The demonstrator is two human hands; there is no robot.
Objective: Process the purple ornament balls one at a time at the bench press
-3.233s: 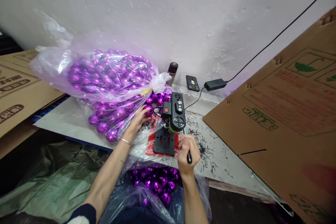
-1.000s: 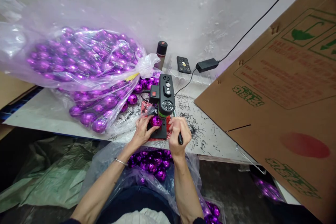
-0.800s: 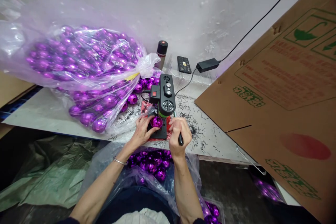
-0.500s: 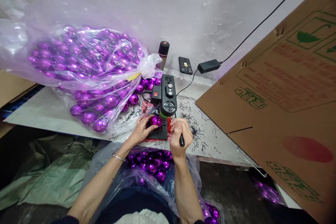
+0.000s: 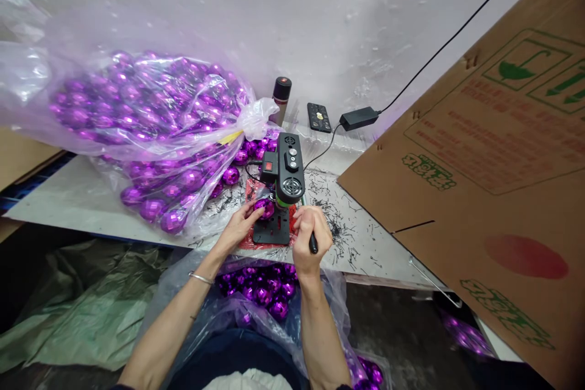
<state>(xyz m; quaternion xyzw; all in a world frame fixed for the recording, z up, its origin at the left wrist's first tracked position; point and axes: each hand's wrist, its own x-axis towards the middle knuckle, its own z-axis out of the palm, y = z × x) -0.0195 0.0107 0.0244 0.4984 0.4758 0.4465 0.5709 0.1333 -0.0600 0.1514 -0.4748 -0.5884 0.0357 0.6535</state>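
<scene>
My left hand point(image 5: 241, 225) grips a shiny purple mirror ball point(image 5: 264, 208) with thumb and fingers, at the left of a small black bench drill press point(image 5: 290, 167). Beneath the ball lies the press's black slotted base plate point(image 5: 270, 230). My right hand point(image 5: 312, 236) is closed around the black-ended lever point(image 5: 313, 244) on the press's right side. The tool under the press head is mostly hidden by its housing. A red switch box point(image 5: 269, 166) sits on the left of the machine. Red plastic point(image 5: 292, 216) shows under the base.
A large clear bag of purple balls point(image 5: 150, 103) lies at the left. An open bag of balls point(image 5: 262, 292) sits at my lap. Black shavings point(image 5: 338, 225) litter the table point(image 5: 365, 250). A dark can point(image 5: 282, 97), phone point(image 5: 319, 117) and power adapter point(image 5: 359, 117) stand behind; a carton point(image 5: 457, 183) is at right.
My left hand has moved the ball left, out from beneath the press head, so more of the base plate shows. My right hand stays on the lever. The view has shifted slightly.
</scene>
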